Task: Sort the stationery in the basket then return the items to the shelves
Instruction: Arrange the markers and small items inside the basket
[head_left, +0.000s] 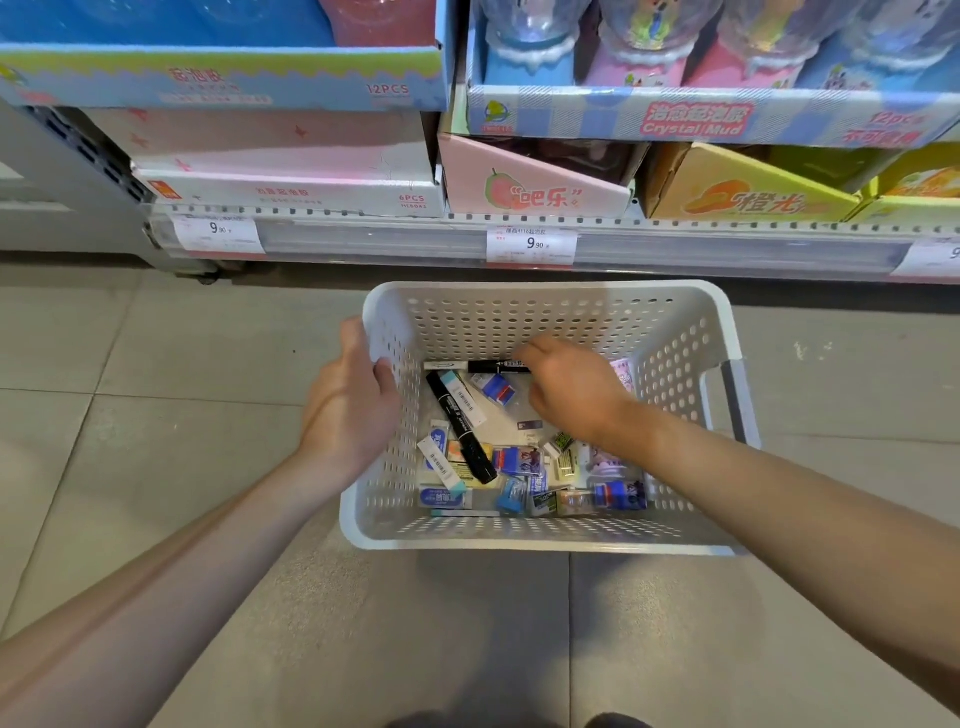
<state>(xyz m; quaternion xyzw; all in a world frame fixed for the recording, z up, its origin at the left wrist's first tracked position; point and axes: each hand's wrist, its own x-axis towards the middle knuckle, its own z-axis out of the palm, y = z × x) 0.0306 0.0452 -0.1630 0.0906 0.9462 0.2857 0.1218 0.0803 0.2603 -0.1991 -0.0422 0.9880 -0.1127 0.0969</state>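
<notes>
A white perforated basket (670, 353) sits on the tiled floor (156, 364) just in front of the bottom shelf (415, 241). Inside the basket lie many small packets of erasers (519, 460), mostly along its near wall, with one long black marker (460, 428) slanting through them and a second marker (493, 366) by the far wall. The left hand (353, 400) grips the basket's left rim, thumb outside and fingers curled over the edge. The right hand (571, 387) reaches down inside, its curled fingertips pinching the second marker's end.
</notes>
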